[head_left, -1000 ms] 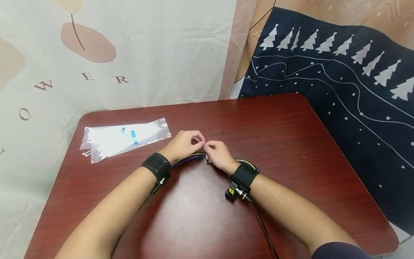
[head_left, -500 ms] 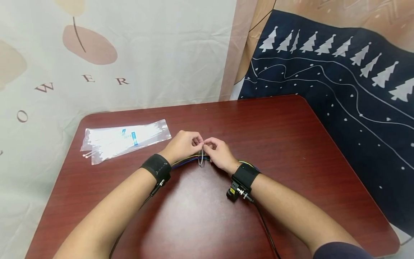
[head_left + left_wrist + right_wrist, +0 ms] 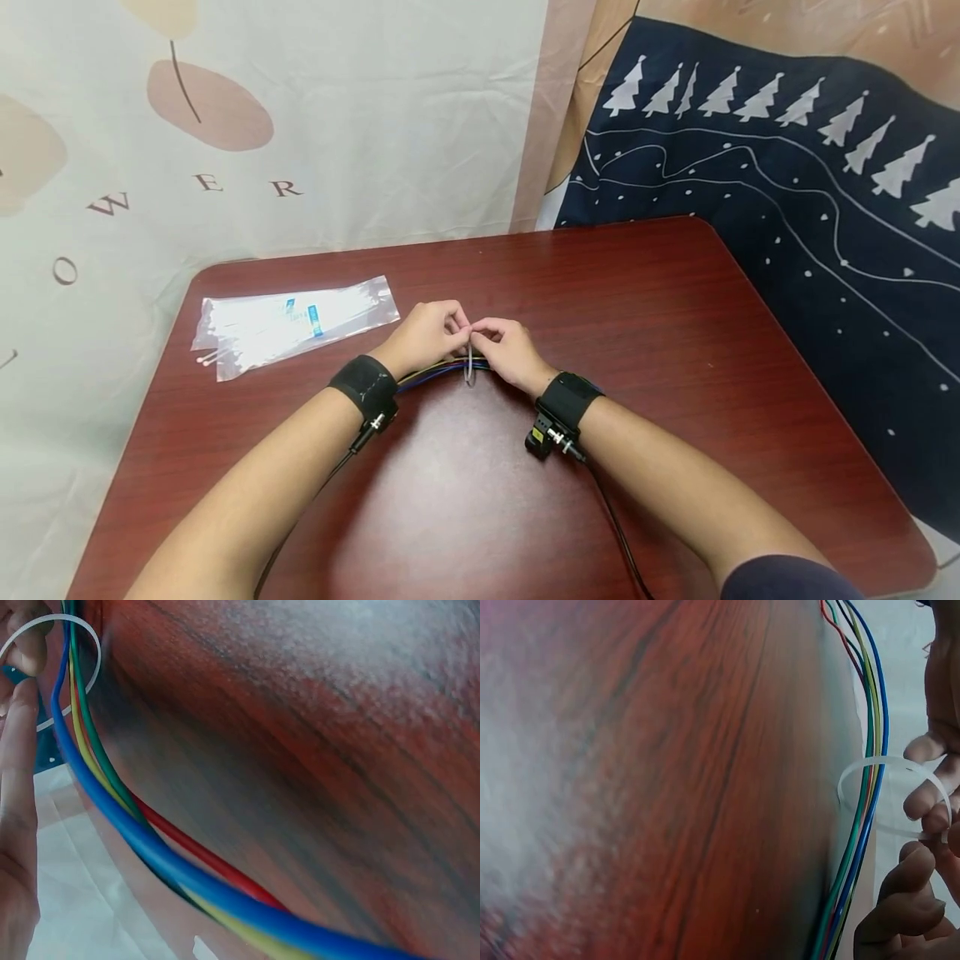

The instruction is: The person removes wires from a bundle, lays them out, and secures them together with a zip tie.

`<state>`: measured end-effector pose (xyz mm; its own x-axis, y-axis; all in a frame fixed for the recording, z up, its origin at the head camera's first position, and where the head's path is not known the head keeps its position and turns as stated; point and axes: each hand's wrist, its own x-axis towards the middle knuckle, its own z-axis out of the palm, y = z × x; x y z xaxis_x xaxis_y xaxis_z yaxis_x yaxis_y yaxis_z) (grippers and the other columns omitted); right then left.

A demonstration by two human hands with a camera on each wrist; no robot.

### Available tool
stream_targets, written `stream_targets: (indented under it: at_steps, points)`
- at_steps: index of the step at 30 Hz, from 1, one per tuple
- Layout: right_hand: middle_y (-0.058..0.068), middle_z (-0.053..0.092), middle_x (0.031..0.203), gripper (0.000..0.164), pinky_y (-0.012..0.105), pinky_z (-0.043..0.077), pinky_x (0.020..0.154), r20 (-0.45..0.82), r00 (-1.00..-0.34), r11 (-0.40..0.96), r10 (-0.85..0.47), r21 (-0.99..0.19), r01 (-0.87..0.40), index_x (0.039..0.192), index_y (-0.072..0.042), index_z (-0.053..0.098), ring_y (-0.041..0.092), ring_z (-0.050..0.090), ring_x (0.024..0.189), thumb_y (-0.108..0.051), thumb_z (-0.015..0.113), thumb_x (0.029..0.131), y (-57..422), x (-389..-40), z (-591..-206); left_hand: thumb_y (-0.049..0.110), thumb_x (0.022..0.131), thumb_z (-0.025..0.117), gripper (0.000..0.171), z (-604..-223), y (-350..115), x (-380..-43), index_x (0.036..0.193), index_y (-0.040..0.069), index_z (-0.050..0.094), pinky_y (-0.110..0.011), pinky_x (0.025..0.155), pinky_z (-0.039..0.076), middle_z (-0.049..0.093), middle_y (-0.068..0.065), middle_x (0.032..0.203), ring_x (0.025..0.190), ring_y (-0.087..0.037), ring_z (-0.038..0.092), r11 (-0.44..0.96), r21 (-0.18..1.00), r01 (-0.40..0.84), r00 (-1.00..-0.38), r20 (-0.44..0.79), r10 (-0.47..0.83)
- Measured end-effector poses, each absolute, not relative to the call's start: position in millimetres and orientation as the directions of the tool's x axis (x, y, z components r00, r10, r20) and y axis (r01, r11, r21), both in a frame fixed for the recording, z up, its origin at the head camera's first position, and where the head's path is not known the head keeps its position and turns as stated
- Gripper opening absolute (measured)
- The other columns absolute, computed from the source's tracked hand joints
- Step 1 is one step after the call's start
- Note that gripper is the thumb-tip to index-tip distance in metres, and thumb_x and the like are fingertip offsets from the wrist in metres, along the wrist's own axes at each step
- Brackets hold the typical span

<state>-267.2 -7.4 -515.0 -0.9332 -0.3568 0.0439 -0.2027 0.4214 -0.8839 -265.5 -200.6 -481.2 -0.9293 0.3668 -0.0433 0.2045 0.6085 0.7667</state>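
A bundle of coloured wires [image 3: 431,374], with blue, yellow, green and red strands, arcs over the table beneath both hands. A white cable tie [image 3: 470,372] forms a wide, loose loop around it. The left hand [image 3: 423,337] pinches the upper part of the loop with thumb and forefinger. Right against it, the right hand [image 3: 513,354] pinches the tie too. Their fingertips meet above the wires. In the right wrist view the cable tie [image 3: 889,760] encircles the wires [image 3: 876,742] with slack all round; fingers partly hide where its ends meet.
Clear plastic bags of white cable ties [image 3: 292,321] lie at the back left of the brown table [image 3: 637,300], some tie ends poking out. Printed cloths [image 3: 405,125] hang behind and to the right. Black camera cords [image 3: 615,525] trail from both wrist straps.
The cable tie loop, earlier mostly hidden at the right hand's fingers, now hangs between both hands around the wires. The right hand has shifted slightly upward; the left hand stays nearly in place.
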Motion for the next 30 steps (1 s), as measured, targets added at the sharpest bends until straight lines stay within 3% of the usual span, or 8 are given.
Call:
stream_targets:
  at_steps: [4,9,14,19,30]
  points:
    - [0.007,0.083,0.104,0.024,0.031,0.054,0.076,0.094,-0.919,0.451,-0.383,-0.849,-0.275,0.115,-0.012,0.085,0.017,0.069,0.083,-0.023,0.066,0.104,-4.9,-277.6,-525.8,0.008,0.105,0.067,0.007,-479.3,-199.5,-264.5,0.1,0.003,0.068,-0.026,0.058,0.06,0.081,-0.01,0.084,0.06,-0.011,0.072,0.636,0.74,0.221,-0.927,-0.045,0.374]
    - [0.012,0.082,0.1,0.022,0.029,0.053,0.077,0.06,-0.911,0.47,-0.409,-0.842,-0.266,0.112,-0.007,0.085,0.018,0.069,0.083,-0.015,0.069,0.101,-5.0,-277.6,-515.2,0.008,0.103,0.068,0.006,-480.3,-200.0,-264.4,0.1,0.003,0.07,-0.023,0.063,0.055,0.08,-0.01,0.086,0.063,-0.009,0.069,0.672,0.678,0.299,-0.918,0.014,0.395]
    - [0.011,0.08,0.091,0.021,0.024,0.051,0.076,0.067,-0.901,0.497,-0.428,-0.815,-0.296,0.111,-0.005,0.084,0.01,0.066,0.079,-0.013,0.07,0.099,-5.9,-278.9,-516.1,0.008,0.102,0.068,0.006,-482.8,-199.9,-264.1,0.101,0.003,0.072,-0.025,0.072,0.055,0.08,-0.008,0.087,0.073,-0.01,0.069,0.686,0.629,0.365,-0.91,0.085,0.406]
    - [0.009,0.079,0.088,0.021,0.022,0.049,0.075,0.063,-0.906,0.503,-0.418,-0.814,-0.289,0.113,-0.004,0.084,0.004,0.061,0.076,-0.013,0.07,0.1,-7.2,-277.9,-515.5,0.008,0.103,0.067,0.007,-480.8,-199.1,-263.1,0.1,0.003,0.072,-0.028,0.073,0.054,0.078,-0.007,0.086,0.076,-0.014,0.069,0.701,0.609,0.371,-0.916,0.117,0.384]
    - [0.014,0.08,0.096,0.021,0.023,0.05,0.077,0.085,-0.901,0.461,-0.426,-0.836,-0.297,0.114,-0.003,0.084,0.014,0.067,0.083,-0.011,0.071,0.1,-8.6,-283.0,-510.7,0.012,0.106,0.067,0.008,-485.4,-198.6,-260.8,0.103,0.006,0.072,-0.03,0.076,0.056,0.079,-0.007,0.089,0.08,-0.017,0.073,0.716,0.605,0.349,-0.931,0.139,0.337]
